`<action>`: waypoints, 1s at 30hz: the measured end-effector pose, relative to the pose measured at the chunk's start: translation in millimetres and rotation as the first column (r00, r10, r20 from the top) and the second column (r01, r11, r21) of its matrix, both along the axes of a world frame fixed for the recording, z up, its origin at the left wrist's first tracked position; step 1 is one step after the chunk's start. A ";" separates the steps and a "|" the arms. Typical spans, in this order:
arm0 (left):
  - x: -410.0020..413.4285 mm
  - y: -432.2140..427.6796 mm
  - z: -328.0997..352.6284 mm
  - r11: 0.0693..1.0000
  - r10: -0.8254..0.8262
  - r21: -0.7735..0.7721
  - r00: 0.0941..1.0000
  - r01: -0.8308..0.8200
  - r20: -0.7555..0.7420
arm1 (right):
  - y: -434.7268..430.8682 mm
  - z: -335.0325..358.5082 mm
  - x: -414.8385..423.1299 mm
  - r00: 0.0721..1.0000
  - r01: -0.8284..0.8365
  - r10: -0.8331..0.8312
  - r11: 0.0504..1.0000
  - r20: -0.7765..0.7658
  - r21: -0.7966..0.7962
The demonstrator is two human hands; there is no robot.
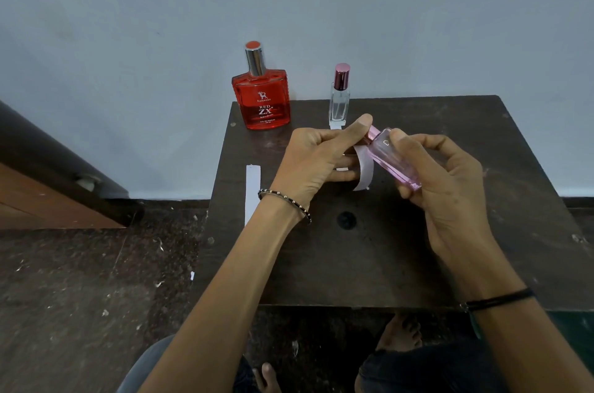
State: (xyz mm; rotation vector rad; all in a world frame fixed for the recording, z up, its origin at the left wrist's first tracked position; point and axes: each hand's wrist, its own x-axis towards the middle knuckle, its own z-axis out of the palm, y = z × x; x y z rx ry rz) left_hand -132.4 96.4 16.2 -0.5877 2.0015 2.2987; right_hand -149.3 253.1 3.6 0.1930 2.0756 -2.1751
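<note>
Right hand (pixel 450 180): gripping the pink bottle (pixel 393 158), fingers curling round its body, tilting it above the middle of the worktop (pixel 418 248) so the cap end is facing across.
Left hand (pixel 316 158): pinching a paper strip (pixel 364 172) that is curling down just beside the bottle's neck, thumb reaching up by the cap; probably readying a test spray onto the strip.
Back row: red bottle (pixel 262 103) and clear bottle (pixel 339 103) standing upright near the far edge, apart from both hands.
Left edge: spare strip (pixel 252 190) lying right along it, looking easy to brush off.
Room: the near half is offering open space for setting things down.
</note>
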 end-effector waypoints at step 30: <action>-57.7 36.1 -18.6 0.732 -0.122 -0.682 0.986 0.011 -0.115 | 35.1 -2.3 -18.6 0.976 0.216 -0.211 0.961 0.049 -0.170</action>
